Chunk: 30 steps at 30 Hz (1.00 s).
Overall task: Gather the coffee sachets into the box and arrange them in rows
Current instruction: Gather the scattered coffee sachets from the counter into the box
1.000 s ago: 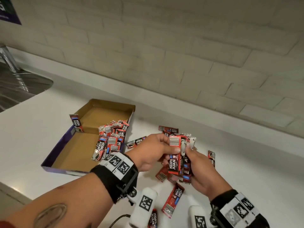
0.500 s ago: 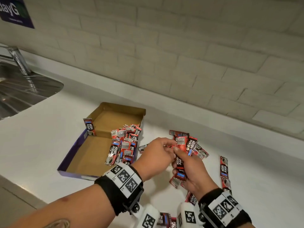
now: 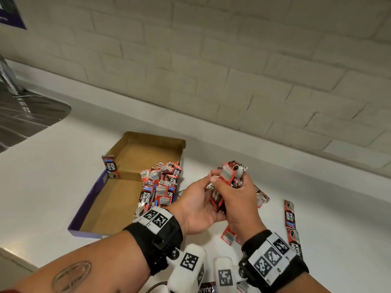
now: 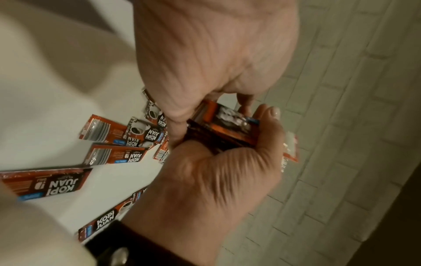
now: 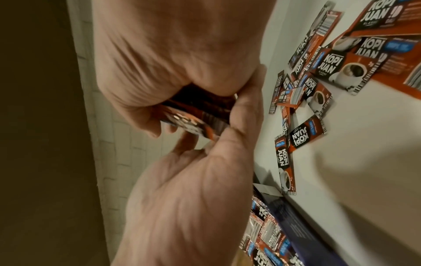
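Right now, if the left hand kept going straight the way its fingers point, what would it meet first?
The left hand points right, into the bundle of coffee sachets it already grips with the right hand. So it would likely meet that bundle and the right hand's palm first; depth beyond is unclear.

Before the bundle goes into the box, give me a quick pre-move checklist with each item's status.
1. Bundle of sachets gripped by left hand and right hand: ok.
2. Bundle edges squared: cannot tell, blurred.
3. Box open, bare floor on its left side: ok.
4. Sachets in the box in rows: not ok, a loose heap.
5. Counter sachets all gathered: not ok, several remain.
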Each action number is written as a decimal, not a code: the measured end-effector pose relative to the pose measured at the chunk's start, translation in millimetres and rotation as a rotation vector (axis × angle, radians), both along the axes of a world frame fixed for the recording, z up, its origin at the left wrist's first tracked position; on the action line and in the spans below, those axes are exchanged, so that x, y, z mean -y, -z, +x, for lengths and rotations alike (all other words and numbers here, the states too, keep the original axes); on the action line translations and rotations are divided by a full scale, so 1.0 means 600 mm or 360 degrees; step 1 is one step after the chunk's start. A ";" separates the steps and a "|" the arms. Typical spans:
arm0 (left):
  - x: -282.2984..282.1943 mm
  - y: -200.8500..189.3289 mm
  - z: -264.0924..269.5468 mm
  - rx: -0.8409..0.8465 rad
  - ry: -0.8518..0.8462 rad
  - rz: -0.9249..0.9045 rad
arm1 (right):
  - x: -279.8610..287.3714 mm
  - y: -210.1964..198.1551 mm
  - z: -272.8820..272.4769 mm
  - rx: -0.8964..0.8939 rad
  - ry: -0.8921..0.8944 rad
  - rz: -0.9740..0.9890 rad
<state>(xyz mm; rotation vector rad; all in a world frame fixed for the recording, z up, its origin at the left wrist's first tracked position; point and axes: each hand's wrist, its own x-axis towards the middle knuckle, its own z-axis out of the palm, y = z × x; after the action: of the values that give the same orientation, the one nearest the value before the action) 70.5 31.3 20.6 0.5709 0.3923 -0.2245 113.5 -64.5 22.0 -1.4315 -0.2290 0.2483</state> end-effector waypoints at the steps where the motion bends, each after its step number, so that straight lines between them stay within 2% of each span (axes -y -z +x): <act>1: -0.002 0.002 0.000 0.0008 0.0001 0.0007 | 0.000 0.001 0.002 0.0006 -0.0019 -0.0004; 8: -0.014 0.022 -0.010 0.0060 0.0070 0.0214 | -0.002 0.030 0.012 0.0066 -0.0005 -0.0358; 12: -0.043 0.041 -0.039 0.0150 0.0171 0.0603 | 0.004 0.031 0.010 -0.0038 -0.0204 -0.0258; 17: -0.073 0.037 -0.062 0.0266 0.0234 0.1410 | -0.014 0.031 -0.008 -0.0122 -0.0661 -0.0329; 21: -0.099 0.023 -0.087 0.0277 0.0145 0.1672 | -0.040 0.024 -0.018 0.0033 -0.0832 -0.0463; 24: -0.126 0.022 -0.110 0.0164 0.0072 0.1785 | -0.054 0.025 -0.023 0.0043 -0.0901 -0.0460; 28: -0.174 0.035 -0.141 -0.0160 0.0026 0.1969 | -0.065 0.029 -0.015 0.0068 -0.0700 -0.0599; 30: -0.189 0.047 -0.155 -0.0312 0.0080 0.1970 | -0.069 0.028 -0.010 0.0113 -0.0670 -0.0778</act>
<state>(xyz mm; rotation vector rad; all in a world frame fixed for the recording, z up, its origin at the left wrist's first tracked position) -22.4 144.9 -7.8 1.7844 0.6981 -0.0594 107.8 -23.3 5.0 -1.8696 -0.5583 0.6309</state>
